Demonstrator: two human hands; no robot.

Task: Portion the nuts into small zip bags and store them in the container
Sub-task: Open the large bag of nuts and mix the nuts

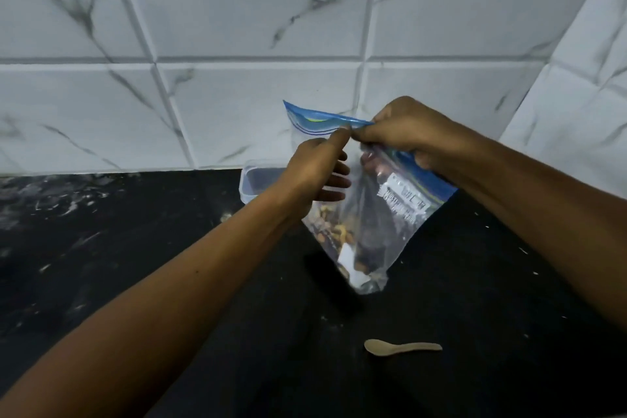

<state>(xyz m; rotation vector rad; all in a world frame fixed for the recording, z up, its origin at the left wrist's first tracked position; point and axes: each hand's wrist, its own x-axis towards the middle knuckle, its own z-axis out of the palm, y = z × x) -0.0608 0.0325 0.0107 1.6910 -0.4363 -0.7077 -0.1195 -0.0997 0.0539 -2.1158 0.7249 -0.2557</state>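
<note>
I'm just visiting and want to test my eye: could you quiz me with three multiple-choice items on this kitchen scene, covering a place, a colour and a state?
1. Where does the small pale wooden spoon lie?
A in the bag
B on the black counter
C in the container

2. What colour is the zip strip of the clear plastic zip bag?
A blue
B red
C green

3. The bag is:
A flat on the counter
B held up by both hands
C inside the clear plastic container

Answers: 1 B, it lies alone on the black counter. 2 A, the top band is blue. 3 B, the left hand and right hand pinch its top.
</note>
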